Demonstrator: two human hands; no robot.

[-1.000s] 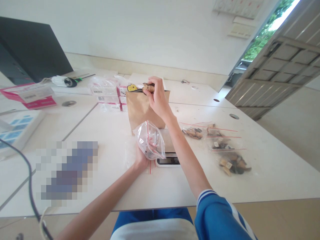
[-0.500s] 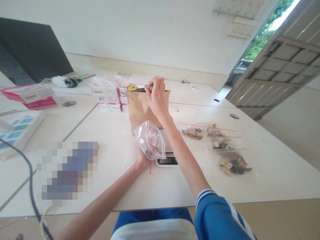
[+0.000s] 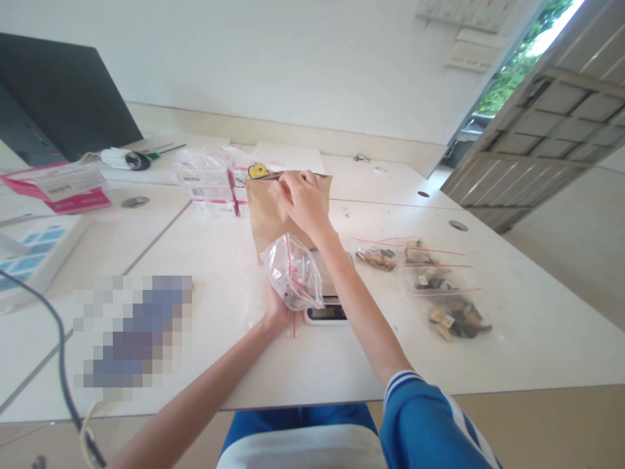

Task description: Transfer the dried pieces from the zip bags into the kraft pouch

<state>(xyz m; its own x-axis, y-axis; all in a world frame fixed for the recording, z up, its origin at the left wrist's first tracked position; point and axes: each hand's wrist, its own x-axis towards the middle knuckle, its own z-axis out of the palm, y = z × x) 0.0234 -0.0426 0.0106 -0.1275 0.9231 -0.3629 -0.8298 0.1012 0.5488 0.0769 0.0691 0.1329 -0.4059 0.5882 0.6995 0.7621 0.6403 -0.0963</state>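
Observation:
My left hand (image 3: 278, 309) is closed around a clear zip-lock plastic bag (image 3: 295, 273) with a red seal line and a small white label; its mouth faces up. My right hand (image 3: 306, 198) reaches over the top of a standing brown paper bag (image 3: 268, 212). Its fingers curl down into the bag's mouth, so the fingertips and anything in them are hidden. Behind the plastic bag and my right forearm lies a white kitchen scale (image 3: 328, 312), partly covered, with a dark display.
Several zip-lock bags of brown dried pieces (image 3: 461, 319) lie to the right. Plastic-wrapped pink and white boxes (image 3: 208, 189) stand at the back left. A pink box (image 3: 58, 185), a dark monitor (image 3: 68, 98) and a blurred-out object (image 3: 141, 332) are on the left.
My right hand has lowered from just above the paper bag into its mouth. The brown pieces seen in its fingers are now out of sight. My left hand stays put.

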